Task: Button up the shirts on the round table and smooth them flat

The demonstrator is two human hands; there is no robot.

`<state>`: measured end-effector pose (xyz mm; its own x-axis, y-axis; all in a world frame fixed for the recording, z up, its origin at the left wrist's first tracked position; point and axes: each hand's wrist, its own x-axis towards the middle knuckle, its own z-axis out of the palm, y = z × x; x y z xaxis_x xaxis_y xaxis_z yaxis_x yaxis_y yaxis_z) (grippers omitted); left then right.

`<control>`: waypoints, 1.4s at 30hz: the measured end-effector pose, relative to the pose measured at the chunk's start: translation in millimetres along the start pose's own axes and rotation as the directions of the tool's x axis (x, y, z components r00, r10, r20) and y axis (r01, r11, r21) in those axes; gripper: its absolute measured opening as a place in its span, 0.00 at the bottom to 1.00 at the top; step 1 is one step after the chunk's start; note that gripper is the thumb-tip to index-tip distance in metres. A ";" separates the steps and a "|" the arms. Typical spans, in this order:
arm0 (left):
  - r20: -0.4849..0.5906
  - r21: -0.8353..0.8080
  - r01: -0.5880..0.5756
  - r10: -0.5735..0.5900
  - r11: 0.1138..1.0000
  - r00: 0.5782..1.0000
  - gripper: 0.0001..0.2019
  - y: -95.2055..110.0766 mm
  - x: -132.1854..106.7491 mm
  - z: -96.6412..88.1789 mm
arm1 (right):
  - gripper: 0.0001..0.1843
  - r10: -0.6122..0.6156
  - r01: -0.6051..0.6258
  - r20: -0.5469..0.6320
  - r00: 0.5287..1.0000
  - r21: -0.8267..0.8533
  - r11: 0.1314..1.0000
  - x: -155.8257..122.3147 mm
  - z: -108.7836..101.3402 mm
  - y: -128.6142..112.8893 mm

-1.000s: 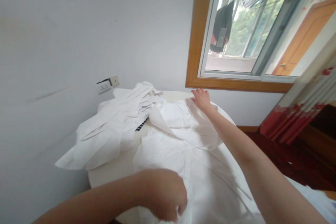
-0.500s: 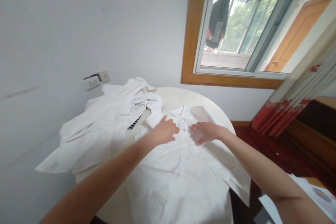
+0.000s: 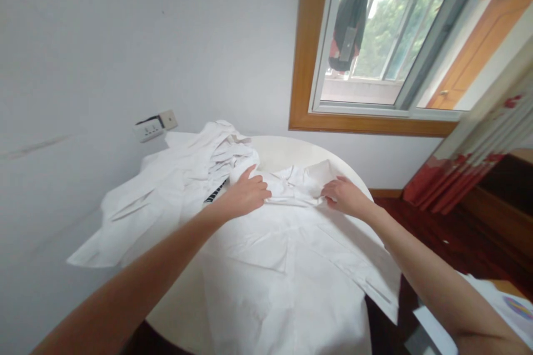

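Table: a round white table (image 3: 300, 150) with white clothes on it.
Shirt: the white shirt (image 3: 291, 277) lies flat, below and between the fingers, with a fold running across near its top.
Pile: crumpled white clothes (image 3: 162, 205) sit left of the shirt.
Left hand (image 3: 245, 195): fingers curl and touch the shirt, thumb sticking out; I can't tell if they pinch.
Right hand (image 3: 343, 197): bent fingertips touch the fold's other end; grip is hard to see.
Strip: a black striped strip (image 3: 215, 192) shows by the pile.
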<state>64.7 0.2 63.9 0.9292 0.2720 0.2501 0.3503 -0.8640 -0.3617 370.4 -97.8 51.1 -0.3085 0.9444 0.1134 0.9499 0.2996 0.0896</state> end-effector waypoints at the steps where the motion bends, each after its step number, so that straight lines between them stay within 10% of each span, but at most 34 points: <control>1: -0.034 0.023 0.030 -0.029 0.999 0.999 0.06 -5.2 0.7 -6.6 | 0.11 0.023 -0.025 -0.056 0.998 -0.036 0.999 2.4 -2.3 7.5; 5: -0.182 0.123 0.260 -0.236 0.958 0.955 0.07 -33.2 -2.5 -37.1 | 0.09 0.123 -0.168 -0.270 0.955 -0.151 0.974 9.7 -12.0 43.2; 12: -0.375 0.191 0.719 -0.627 0.668 0.683 0.11 -89.6 -38.5 -57.0 | 0.19 0.413 -0.484 -0.405 0.816 -0.089 0.871 16.1 -14.6 100.9; 15: -0.370 0.176 0.772 -0.686 0.611 0.627 0.14 -87.9 -35.3 -52.1 | 0.20 0.439 -0.486 -0.388 0.811 -0.028 0.874 26.7 -11.6 97.7; 17: -0.337 0.160 0.722 -0.650 0.673 0.681 0.17 -72.4 -20.2 -44.0 | 0.22 0.390 -0.420 -0.358 0.849 -0.009 0.907 37.7 -6.6 79.5; 22: 0.063 -0.067 0.258 -0.254 0.964 0.965 0.19 -15.5 16.9 -4.0 | 0.29 0.027 -0.020 -0.075 0.997 0.094 0.995 61.5 19.3 10.3; 27: 0.249 -0.119 0.172 -0.139 0.978 0.958 0.26 10.0 9.9 30.4 | 0.21 0.066 -0.070 0.034 0.997 0.112 0.991 68.4 45.3 -18.3; 33: 0.197 -0.121 0.199 -0.173 0.972 0.965 0.24 12.8 -4.5 52.2 | 0.19 0.134 -0.128 -0.030 0.991 0.150 0.980 67.5 44.3 7.8; 40: 0.158 -0.092 0.292 -0.275 0.952 0.948 0.12 27.1 -4.2 75.2 | 0.24 0.517 -0.524 -0.344 0.784 0.080 0.848 62.1 35.0 41.0; 42: 0.151 -0.077 0.297 -0.283 0.952 0.947 0.11 28.7 -3.2 76.4 | 0.24 0.493 -0.487 -0.339 0.801 0.109 0.866 63.2 38.8 38.9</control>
<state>80.7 7.0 -15.9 0.7987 0.5663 0.2033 0.6001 -0.7743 -0.2008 389.8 -21.2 23.4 0.2039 0.8584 0.4708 0.9789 -0.1860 -0.0850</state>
